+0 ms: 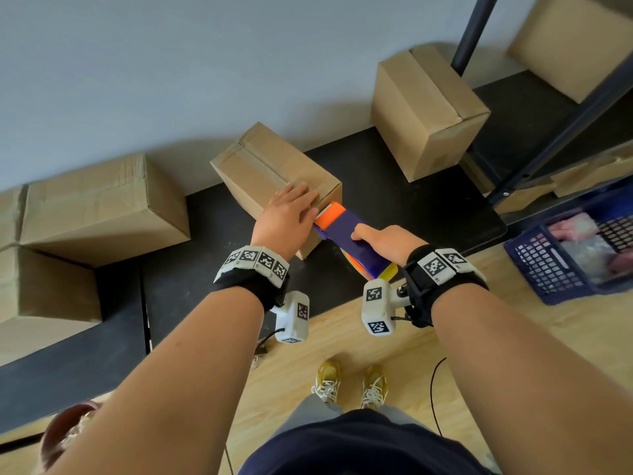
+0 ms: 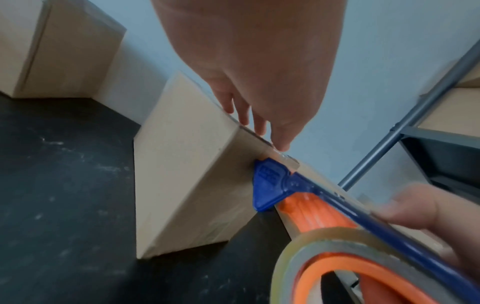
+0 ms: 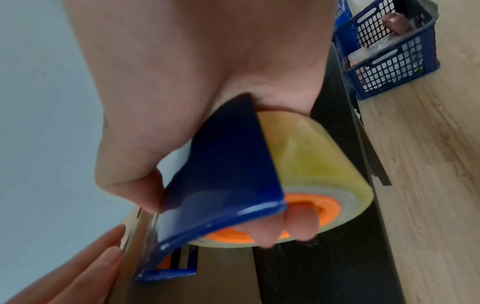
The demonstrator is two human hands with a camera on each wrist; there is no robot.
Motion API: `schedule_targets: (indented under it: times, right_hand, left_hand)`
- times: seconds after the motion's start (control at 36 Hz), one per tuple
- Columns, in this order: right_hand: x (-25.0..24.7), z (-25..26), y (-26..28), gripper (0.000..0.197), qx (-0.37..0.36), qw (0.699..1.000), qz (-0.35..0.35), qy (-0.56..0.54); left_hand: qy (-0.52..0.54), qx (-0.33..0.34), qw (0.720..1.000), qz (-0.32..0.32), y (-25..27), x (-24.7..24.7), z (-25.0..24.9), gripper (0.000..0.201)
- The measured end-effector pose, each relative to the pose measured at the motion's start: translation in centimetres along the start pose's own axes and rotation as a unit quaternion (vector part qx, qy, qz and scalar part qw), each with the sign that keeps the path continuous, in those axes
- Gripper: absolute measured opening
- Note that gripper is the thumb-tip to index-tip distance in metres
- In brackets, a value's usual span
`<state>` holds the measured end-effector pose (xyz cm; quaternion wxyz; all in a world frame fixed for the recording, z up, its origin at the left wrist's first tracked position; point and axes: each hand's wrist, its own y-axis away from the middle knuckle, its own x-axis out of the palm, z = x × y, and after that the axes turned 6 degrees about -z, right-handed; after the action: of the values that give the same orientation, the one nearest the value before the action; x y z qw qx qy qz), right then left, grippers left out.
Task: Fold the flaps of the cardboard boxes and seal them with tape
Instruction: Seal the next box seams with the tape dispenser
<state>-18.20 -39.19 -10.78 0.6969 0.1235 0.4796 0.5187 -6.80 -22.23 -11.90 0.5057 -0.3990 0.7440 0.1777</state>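
The left hand (image 1: 286, 217) lies flat on the top of the middle cardboard box (image 1: 270, 173), its fingers (image 1: 301, 195) straight and spread, holding nothing; the fingertips reach the near top edge of the box, where a strip of clear tape runs along the closed centre seam; in the left wrist view the fingertips touch the tape right at that edge. Just beside those fingertips, on the thumb side, the orange and toothed front of the tape dispenser (image 1: 346, 231) meets the box corner; its blue nose sits against the box's near side face, just below the fingers. The right hand (image 1: 387, 243) grips the dispenser's blue body; the thumb lies along the top, and in the right wrist view the fingers (image 3: 288, 228) curl under it into the orange hub of the clear tape roll (image 3: 319, 164). The box stands on a black desk (image 1: 411, 207), against a pale wall. Well beyond the left hand's outer side sit two larger boxes (image 1: 102, 207); past the right hand stands another box (image 1: 424, 114), beside a dark shelf post (image 1: 471, 32). A blue crate (image 1: 561, 265) rests on the wooden floor (image 1: 376, 347) to the right hand's outer side.
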Motion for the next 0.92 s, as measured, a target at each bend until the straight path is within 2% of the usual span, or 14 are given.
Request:
schedule_targets:
  times: [0.14,0.19,0.44,0.53,0.72,0.92]
  right_hand:
    - [0.5,-0.8,-0.2,0.079,0.005,1.0,-0.012,-0.001]
    - [0.6,-1.3,-0.3,0.083,0.007,1.0,-0.014,-0.005]
    - [0.8,-3.8,-0.1,0.067,0.021,0.996,0.0,-0.087]
    - [0.8,-4.6,-0.1,0.064,0.028,0.996,-0.011,-0.082]
    - [0.4,-2.7,-0.9,0.072,0.037,0.997,-0.02,-0.063]
    - [1.0,-0.1,-1.9,0.07,0.043,0.996,-0.016,-0.076]
  left_hand:
    - [-0.05,-0.008,0.998,0.034,-0.6,1.0,0.0,0.044]
    - [-0.063,-0.013,0.997,0.037,-0.7,1.3,0.1,0.045]
    - [-0.077,-0.024,0.996,0.047,-0.7,1.6,0.0,0.045]
    - [-0.055,-0.034,0.998,0.022,-0.6,1.7,-0.3,0.044]
    - [-0.052,-0.04,0.998,-0.025,-1.1,2.0,-0.8,0.042]
    - [-0.061,-0.005,0.997,-0.056,-0.8,2.3,-0.8,0.037]
